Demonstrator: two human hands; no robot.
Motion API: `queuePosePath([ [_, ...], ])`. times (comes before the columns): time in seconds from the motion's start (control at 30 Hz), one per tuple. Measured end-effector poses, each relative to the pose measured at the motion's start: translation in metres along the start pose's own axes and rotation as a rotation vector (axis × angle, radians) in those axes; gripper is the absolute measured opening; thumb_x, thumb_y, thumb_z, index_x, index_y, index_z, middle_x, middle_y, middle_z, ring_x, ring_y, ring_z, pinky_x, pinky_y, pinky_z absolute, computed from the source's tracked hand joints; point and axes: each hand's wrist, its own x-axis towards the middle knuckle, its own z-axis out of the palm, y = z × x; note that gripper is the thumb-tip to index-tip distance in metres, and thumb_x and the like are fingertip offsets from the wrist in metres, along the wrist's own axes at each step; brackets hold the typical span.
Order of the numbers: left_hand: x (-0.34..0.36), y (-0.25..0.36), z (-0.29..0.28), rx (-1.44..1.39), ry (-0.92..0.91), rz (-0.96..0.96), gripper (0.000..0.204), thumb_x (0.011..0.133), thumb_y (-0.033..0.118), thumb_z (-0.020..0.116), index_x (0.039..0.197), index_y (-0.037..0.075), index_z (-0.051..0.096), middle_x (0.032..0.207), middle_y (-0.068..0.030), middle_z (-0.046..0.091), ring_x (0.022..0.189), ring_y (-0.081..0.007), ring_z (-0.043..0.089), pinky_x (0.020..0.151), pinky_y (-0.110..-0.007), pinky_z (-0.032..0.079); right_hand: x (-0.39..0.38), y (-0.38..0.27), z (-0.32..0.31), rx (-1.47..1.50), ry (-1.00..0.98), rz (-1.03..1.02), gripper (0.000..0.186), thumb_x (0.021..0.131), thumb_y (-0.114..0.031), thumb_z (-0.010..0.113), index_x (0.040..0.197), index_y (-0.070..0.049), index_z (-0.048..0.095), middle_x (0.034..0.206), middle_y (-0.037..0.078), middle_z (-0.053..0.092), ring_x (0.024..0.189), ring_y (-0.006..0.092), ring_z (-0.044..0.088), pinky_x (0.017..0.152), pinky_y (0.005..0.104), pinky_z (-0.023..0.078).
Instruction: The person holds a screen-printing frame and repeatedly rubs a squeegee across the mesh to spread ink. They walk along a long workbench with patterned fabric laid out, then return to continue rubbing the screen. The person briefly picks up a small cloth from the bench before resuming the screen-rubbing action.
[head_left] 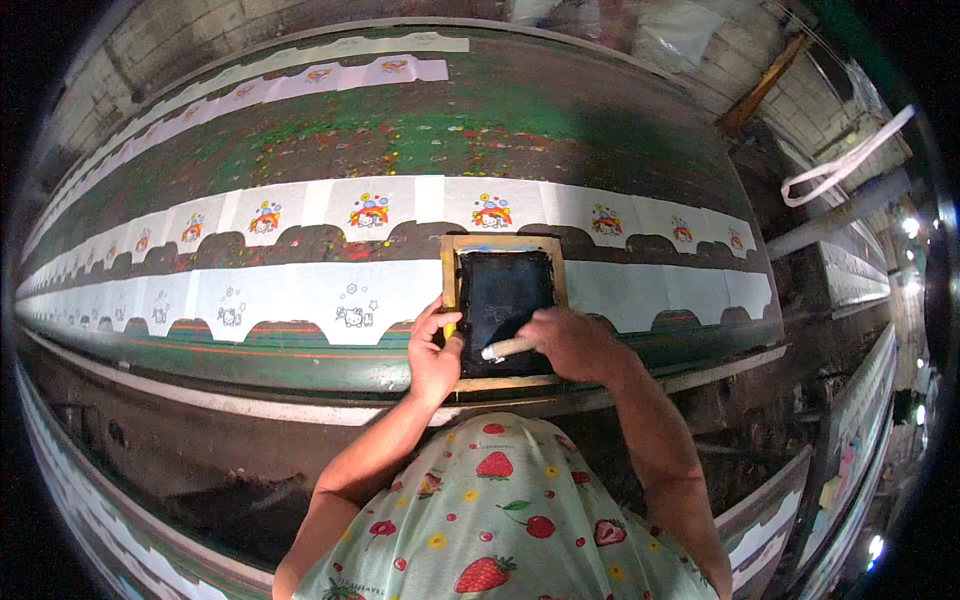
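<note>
A wooden-framed printing screen (559,270) lies on a row of white cut pieces, its mesh coated with black ink. My left hand (436,355) is closed on the frame's left side, beside a yellow strip (449,326). Inside the frame, my right hand (578,345) grips a pale squeegee (511,347) that slants across the lower part of the black mesh. To the left, a white piece (395,285) carries a black outline print of a cartoon figure. Whatever lies directly under the screen is hidden.
Beyond the screen runs a row of white pieces with coloured prints (410,198). Paler strips (430,70) lie at the table's far side. The long green table (620,120) has paint specks and a pale near edge (240,403). A white strap (850,160) hangs at right.
</note>
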Motion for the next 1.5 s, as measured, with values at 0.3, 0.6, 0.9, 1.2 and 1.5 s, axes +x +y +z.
queuePosePath([
  [0.3,0.002,0.001,-0.013,0.044,-0.081,0.047,0.051,0.087,-0.019,0.066,0.131,0.005,0.077,0.162,-0.0231,0.058,0.154,-0.0362,0.056,0.128,-0.043,0.043,0.092,0.06,-0.016,0.05,0.304,-0.004,0.034,0.093,0.002,0.068,0.125,-0.005,0.078,0.115,0.02,0.074,0.115,0.0426,0.073,0.1,0.0533,0.059],
  [0.6,0.005,0.005,-0.013,0.123,-0.111,0.055,0.058,0.088,-0.025,0.06,0.136,0.004,0.072,0.168,-0.0203,0.054,0.154,-0.0317,0.056,0.128,-0.041,0.043,0.058,0.03,0.014,-0.05,0.316,0.073,0.041,0.087,0.002,0.067,0.126,-0.007,0.078,0.115,0.016,0.073,0.117,0.0402,0.069,0.108,0.053,0.054],
  [0.9,0.005,0.007,-0.008,-0.009,-0.056,-0.017,0.056,0.086,-0.023,0.065,0.134,0.003,0.073,0.165,-0.0219,0.056,0.154,-0.0332,0.057,0.127,-0.041,0.044,-0.013,-0.03,0.05,-0.024,0.302,0.053,0.042,0.087,-0.004,0.066,0.128,-0.009,0.075,0.121,0.013,0.069,0.116,0.0376,0.065,0.106,0.0521,0.053],
  [1.2,0.002,0.015,-0.006,0.242,-0.087,0.1,0.056,0.075,-0.02,0.069,0.123,0.007,0.079,0.162,-0.0238,0.06,0.152,-0.0398,0.057,0.128,-0.045,0.044,-0.044,-0.044,0.052,0.093,0.312,-0.008,0.044,0.089,-0.005,0.07,0.133,-0.008,0.076,0.127,0.012,0.072,0.114,0.0335,0.065,0.104,0.0465,0.054],
  [1.5,-0.016,0.03,0.056,0.232,-0.021,0.187,0.053,0.072,-0.023,0.066,0.113,0.007,0.078,0.168,-0.026,0.056,0.155,-0.0404,0.055,0.131,-0.047,0.038,-0.098,0.004,0.057,0.237,0.542,0.003,0.044,0.086,-0.007,0.085,0.129,-0.008,0.079,0.134,0.009,0.072,0.126,0.032,0.066,0.113,0.0482,0.053],
])
